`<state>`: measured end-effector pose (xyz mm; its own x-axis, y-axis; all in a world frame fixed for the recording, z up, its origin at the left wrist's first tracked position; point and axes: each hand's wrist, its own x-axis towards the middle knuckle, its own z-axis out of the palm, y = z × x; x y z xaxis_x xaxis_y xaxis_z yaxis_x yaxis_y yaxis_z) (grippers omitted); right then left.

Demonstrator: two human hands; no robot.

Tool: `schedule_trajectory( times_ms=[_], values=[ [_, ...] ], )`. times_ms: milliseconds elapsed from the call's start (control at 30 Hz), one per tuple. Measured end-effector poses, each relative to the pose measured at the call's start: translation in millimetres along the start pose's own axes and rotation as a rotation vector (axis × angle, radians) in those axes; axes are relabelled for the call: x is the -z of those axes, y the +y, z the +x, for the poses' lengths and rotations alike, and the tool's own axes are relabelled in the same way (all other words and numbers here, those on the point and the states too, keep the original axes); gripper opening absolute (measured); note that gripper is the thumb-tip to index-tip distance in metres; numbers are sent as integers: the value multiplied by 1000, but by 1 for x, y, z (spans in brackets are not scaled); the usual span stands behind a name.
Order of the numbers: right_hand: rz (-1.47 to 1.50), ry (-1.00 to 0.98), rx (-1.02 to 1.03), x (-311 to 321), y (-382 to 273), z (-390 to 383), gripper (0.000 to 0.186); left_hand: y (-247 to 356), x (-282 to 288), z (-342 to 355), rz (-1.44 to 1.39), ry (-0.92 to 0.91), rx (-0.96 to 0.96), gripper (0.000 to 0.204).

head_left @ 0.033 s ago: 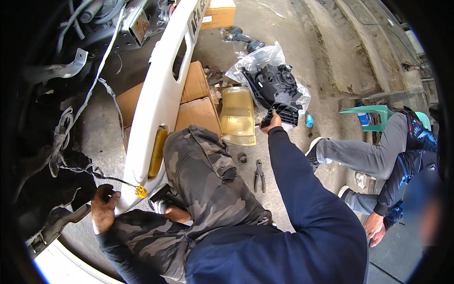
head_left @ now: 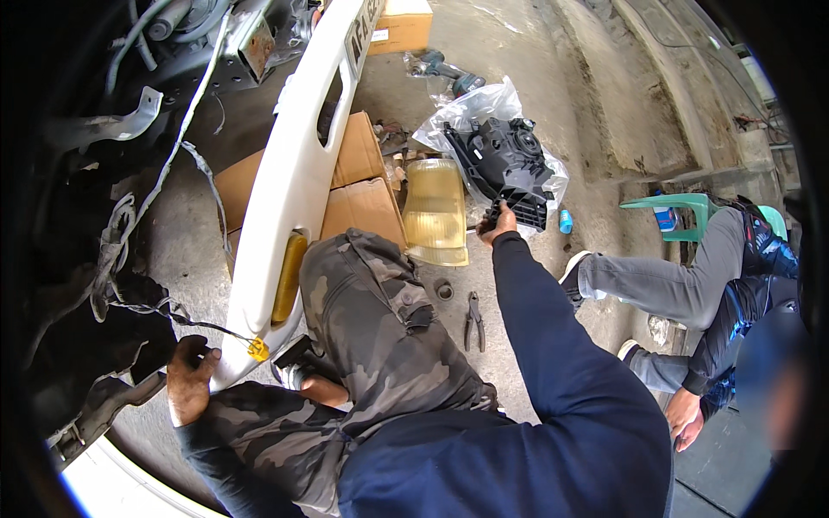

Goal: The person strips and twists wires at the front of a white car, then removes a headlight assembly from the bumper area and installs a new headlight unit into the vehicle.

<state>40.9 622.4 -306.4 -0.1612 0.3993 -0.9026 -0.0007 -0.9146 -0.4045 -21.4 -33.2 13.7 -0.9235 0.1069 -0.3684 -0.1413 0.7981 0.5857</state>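
Observation:
At the far right of centre, a black headlight housing (head_left: 505, 160) lies on a clear plastic bag (head_left: 492, 102), its back side up. My right hand (head_left: 496, 224) grips its near edge, with the fingertips partly hidden. My left hand (head_left: 190, 380) is by the near end of a white bumper (head_left: 276, 164), fingers loosely bent, thumb apart, nothing visible in it. Close to it, a yellow connector (head_left: 258, 349) on a wire touches the bumper end. An amber lamp (head_left: 288, 278) sits in the bumper. A yellowed headlight lens (head_left: 434, 211) lies left of the housing.
Pliers (head_left: 474, 321) and a metal ring (head_left: 444, 289) lie on the concrete floor. Behind the bumper is a cardboard box (head_left: 358, 207); a power tool (head_left: 449, 71) lies farther off. Wiring (head_left: 177, 142) hangs at left. Another person (head_left: 682, 285) sits at right by a green chair (head_left: 691, 216).

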Motion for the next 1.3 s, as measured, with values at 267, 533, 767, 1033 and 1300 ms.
schedule_trajectory(
  times_ms=[267,533,767,1033,1300],
  values=[
    [112,-139,47,-1,-53,-18,38,2,-3,1,-8,13,-41,45],
    [-88,-150,68,-9,-111,-63,35,3,-1,0,23,-8,-123,41],
    [-122,-355,90,47,-77,-152,33,12,2,-12,53,77,-149,39],
    [-264,-553,120,101,-54,-289,36,38,14,-37,-317,-121,-240,32],
    [-500,-700,118,138,-57,-404,40,97,-39,-62,-536,-240,-482,90]
  ],
)
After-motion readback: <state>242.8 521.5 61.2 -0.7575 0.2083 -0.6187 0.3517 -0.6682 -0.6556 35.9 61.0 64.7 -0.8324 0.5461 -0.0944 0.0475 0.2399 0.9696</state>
